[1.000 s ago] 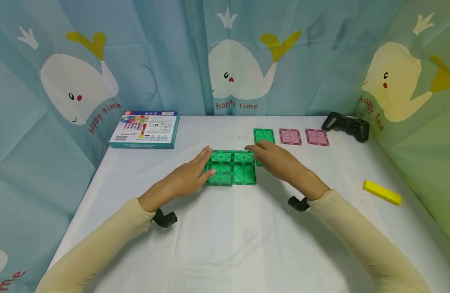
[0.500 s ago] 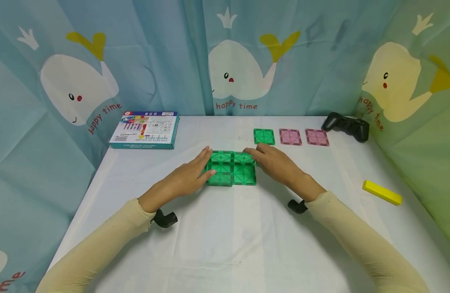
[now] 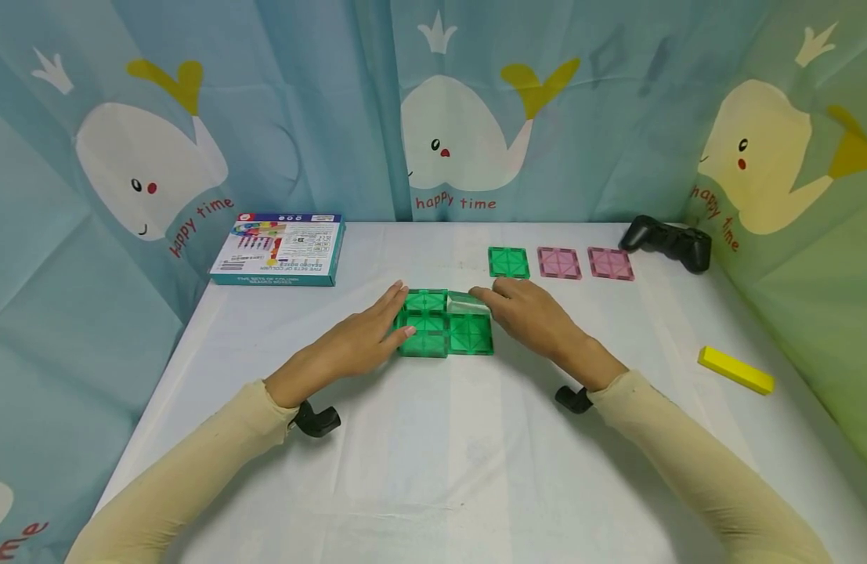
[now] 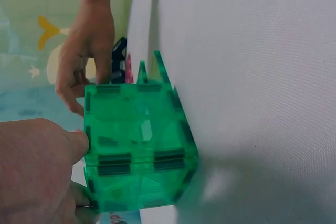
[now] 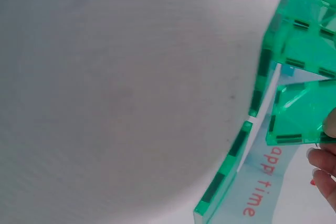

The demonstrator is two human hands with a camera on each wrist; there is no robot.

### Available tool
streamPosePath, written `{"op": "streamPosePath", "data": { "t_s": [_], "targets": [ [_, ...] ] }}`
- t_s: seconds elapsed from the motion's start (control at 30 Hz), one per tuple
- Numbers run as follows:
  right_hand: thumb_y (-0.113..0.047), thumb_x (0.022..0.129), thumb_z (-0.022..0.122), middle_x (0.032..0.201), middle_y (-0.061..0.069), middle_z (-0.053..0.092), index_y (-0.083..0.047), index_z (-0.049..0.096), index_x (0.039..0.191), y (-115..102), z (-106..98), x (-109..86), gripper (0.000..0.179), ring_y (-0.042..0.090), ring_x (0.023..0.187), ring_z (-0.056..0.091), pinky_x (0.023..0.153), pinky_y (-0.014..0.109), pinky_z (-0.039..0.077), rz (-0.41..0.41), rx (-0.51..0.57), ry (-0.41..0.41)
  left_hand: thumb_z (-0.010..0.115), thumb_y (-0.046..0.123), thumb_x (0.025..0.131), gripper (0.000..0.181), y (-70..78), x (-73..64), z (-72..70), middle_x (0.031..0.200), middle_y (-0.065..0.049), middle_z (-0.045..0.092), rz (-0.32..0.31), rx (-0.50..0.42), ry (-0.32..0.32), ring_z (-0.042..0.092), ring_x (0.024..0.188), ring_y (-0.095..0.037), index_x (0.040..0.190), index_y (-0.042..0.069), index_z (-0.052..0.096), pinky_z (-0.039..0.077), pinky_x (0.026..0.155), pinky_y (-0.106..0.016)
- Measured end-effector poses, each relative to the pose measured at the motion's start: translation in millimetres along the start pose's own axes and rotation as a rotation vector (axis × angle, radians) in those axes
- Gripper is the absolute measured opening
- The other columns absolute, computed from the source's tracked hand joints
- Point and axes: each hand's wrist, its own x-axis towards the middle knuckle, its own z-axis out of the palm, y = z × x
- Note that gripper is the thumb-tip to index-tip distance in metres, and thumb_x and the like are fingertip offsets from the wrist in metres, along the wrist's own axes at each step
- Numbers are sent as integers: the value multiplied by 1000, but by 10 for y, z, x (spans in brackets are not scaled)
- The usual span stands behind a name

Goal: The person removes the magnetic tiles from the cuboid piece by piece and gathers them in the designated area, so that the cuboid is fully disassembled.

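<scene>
On the white bench (image 3: 405,486), a see-through box of green tiles (image 3: 426,325) sits in the middle; it is hard to tell what is inside. The left hand (image 3: 363,341) touches it with its fingers out straight. Just to the right, the right hand (image 3: 535,313) pinches one green tile (image 5: 296,114). From above, that tile now shines pale; half a second ago it looked plain green. Back on the left, a printed box (image 3: 278,247) lies flat, its inside hidden.
</scene>
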Motion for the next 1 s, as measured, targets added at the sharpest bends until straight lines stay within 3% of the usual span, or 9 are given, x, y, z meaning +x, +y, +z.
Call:
{"op": "streamPosePath", "data": {
  "t_s": [0.23, 0.3, 0.4, 0.47, 0.57, 0.63, 0.77, 0.87, 1.0],
  "targets": [
    [5, 94, 75, 93, 10, 56, -7, 64, 138, 160, -164, -33, 47, 21, 69, 50, 58, 34, 45, 213, 222, 60, 36, 52, 114, 78, -19, 9, 5, 179, -4, -7, 6, -3, -1, 26, 159, -35, 171, 12, 2, 29, 126, -56],
    [5, 98, 71, 101, 12, 60, -6, 63, 140, 239, -240, -52, 44, 24, 77, 61, 65, 39, 55, 290, 288, 79, 36, 52, 114, 78, -18, 10, 4, 179, -4, -7, 7, -7, -3, 27, 159, -35, 171, 11, 2, 29, 126, -56],
    [5, 102, 65, 111, 16, 65, -4, 63, 139, 380, -351, -98, 38, 30, 94, 69, 81, 42, 60, 403, 359, 108, 35, 52, 114, 77, -16, 6, 1, 179, -4, -7, 2, -5, -5, 27, 159, -35, 171, 12, 2, 29, 126, -56],
    [4, 103, 63, 116, 17, 67, -3, 63, 139, 473, -419, -152, 36, 32, 100, 70, 89, 30, 59, 476, 388, 118, 35, 52, 114, 77, -16, 1, 0, 179, -3, -7, 0, -4, -5, 27, 159, -34, 171, 12, 1, 29, 126, -56],
    [1, 105, 61, 119, 19, 66, -3, 64, 140, 592, -514, -273, 35, 36, 102, 70, 86, 10, 50, 576, 432, 116, 35, 52, 114, 77, -13, -2, 2, 179, -3, -8, 1, -3, -6, 27, 159, -35, 171, 13, 1, 29, 126, -56],
    [-1, 106, 60, 119, 21, 64, -4, 65, 141, 666, -566, -370, 35, 37, 102, 70, 80, 4, 45, 636, 449, 98, 35, 52, 114, 77, -10, -2, 4, 179, -4, -7, 4, -9, -2, 28, 159, -36, 171, 12, 1, 29, 126, -56],
    [-10, 109, 59, 124, 22, 61, -7, 65, 144, 835, -615, -575, 36, 20, 96, 65, 71, 12, 46, 752, 485, -4, 35, 52, 114, 77, -8, -1, 8, 179, -6, -5, 5, -5, 3, 28, 158, -36, 171, 12, 2, 30, 125, -57],
    [-13, 110, 57, 127, 23, 62, -3, 61, 146, 975, -594, -734, 38, 9, 91, 60, 72, 18, 47, 819, 558, -98, 34, 52, 114, 77, -8, -2, 9, 179, -6, -6, 2, 4, 2, 28, 159, -36, 171, 13, 0, 29, 125, -57],
    [-8, 110, 56, 118, 24, 62, 6, 55, 144, 1138, -522, -897, 37, 7, 89, 60, 75, 22, 53, 856, 679, -159, 34, 52, 114, 77, -13, -4, 11, 179, -6, -7, 3, 0, 2, 26, 159, -35, 171, 13, -1, 29, 125, -58]
  ]
}}
